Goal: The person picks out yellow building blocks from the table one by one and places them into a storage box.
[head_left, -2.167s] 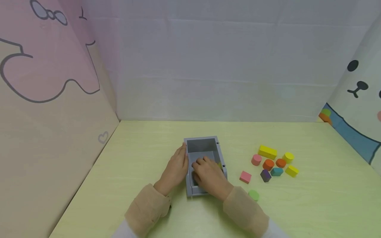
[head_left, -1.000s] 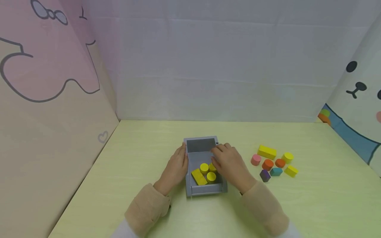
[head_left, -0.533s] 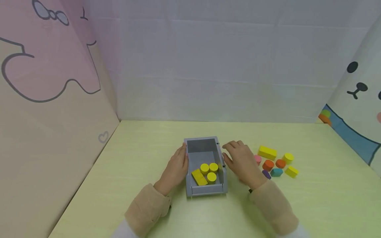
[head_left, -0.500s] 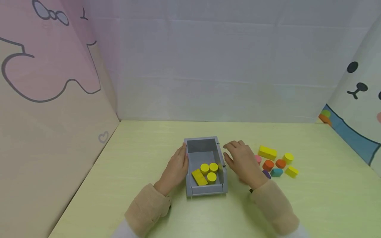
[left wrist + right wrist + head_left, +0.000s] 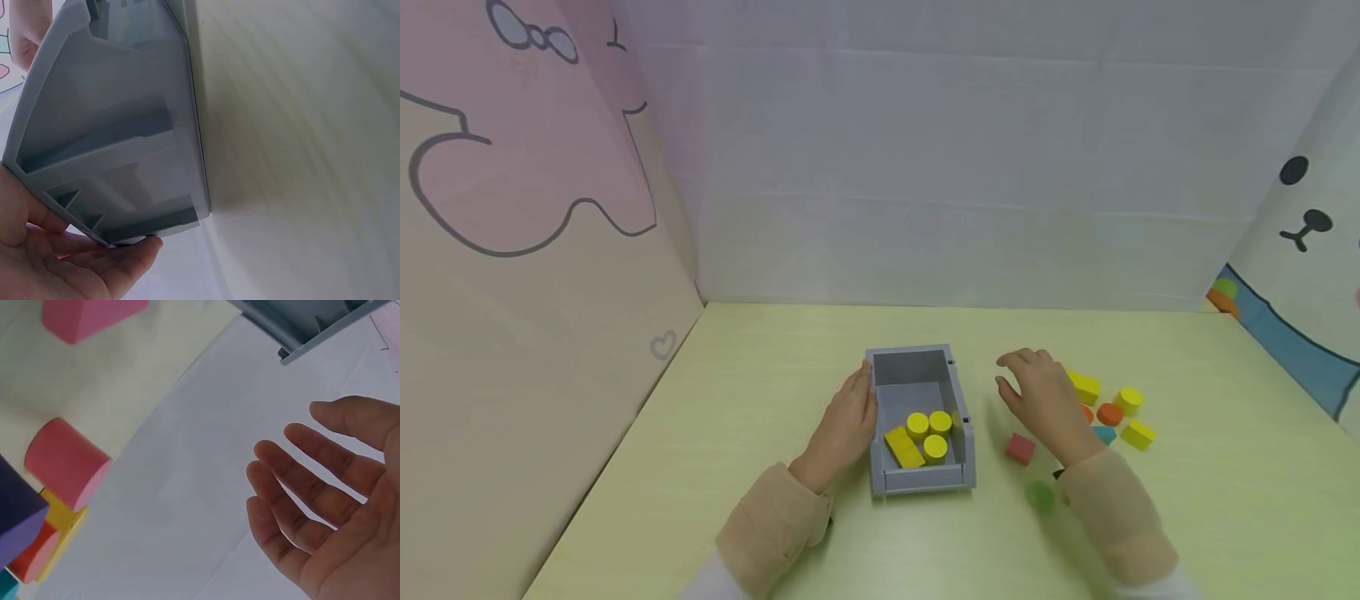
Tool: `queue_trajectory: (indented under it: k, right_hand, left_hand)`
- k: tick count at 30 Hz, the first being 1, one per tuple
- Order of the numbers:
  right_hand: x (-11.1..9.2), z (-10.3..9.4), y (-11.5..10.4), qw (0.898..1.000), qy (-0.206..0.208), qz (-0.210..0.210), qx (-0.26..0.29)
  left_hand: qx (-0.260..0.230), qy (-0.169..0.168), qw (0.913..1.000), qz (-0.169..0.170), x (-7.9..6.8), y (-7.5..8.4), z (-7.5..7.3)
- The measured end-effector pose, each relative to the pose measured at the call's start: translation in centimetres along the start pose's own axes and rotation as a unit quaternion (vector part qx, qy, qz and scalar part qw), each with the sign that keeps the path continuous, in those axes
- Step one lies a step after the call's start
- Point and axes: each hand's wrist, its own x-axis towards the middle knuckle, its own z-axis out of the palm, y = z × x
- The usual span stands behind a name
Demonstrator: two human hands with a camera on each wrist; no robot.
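Observation:
My left hand (image 5: 841,423) holds the left side of a grey bin (image 5: 929,478) that stands on the table. In the left wrist view its fingers (image 5: 119,269) bend against the bin's (image 5: 125,112) rim and outer wall. Inside lie several yellow blocks: three cylinders (image 5: 917,427) and a rectangular block (image 5: 904,447). My right hand (image 5: 1042,403) hovers right of the bin, over the table, its fingers loosely bent and apart. Nothing is in its palm in the right wrist view. Nearest it are a pink cylinder (image 5: 65,462) and a pink block (image 5: 1021,449).
On the right lie a long yellow block (image 5: 1086,388), a yellow cylinder (image 5: 1128,402), a small yellow block (image 5: 1138,435), an orange cylinder (image 5: 1109,414), a teal block (image 5: 1104,434) and a green round piece (image 5: 1041,497). A purple block (image 5: 19,512) shows in the right wrist view.
The right hand has come out of the bin and moved right toward the loose blocks, uncovering the yellow pieces inside. The left hand has stayed at the bin's left side.

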Motion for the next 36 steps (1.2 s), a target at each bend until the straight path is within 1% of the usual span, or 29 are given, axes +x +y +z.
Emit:
queue_trajectory:
  k: [6, 9, 15, 23, 29, 36]
  right_hand:
    - [-0.2, 0.0, 1.6, 1.0, -0.002, 0.019, 0.002]
    - [-0.2, -0.2, 2.2, 1.0, -0.007, 0.03, 0.004]
    - [-0.4, -0.6, 3.9, 0.997, -0.036, 0.072, 0.018]
    - [-0.9, -1.0, 6.2, 0.989, -0.074, 0.122, 0.032]
    - [-1.3, -0.8, 7.7, 0.985, -0.097, 0.14, 0.036]
    - [-1.5, -0.6, 8.8, 0.979, -0.129, 0.157, 0.031]
  left_hand:
    - [-0.002, -0.018, 0.9996, -0.021, 0.0, 0.2, 0.0]
    - [-0.002, -0.018, 0.9996, -0.019, 0.0, 0.1, 0.0]
    - [-0.003, -0.015, 0.9998, -0.016, -0.1, 0.1, 0.0]
    - [-0.003, -0.015, 0.9998, -0.016, 0.0, 0.0, 0.1]
    - [0.0, -0.014, 0.9998, -0.016, -0.1, -0.1, 0.2]
    - [-0.001, -0.016, 0.9997, -0.019, -0.1, 0.0, 0.1]
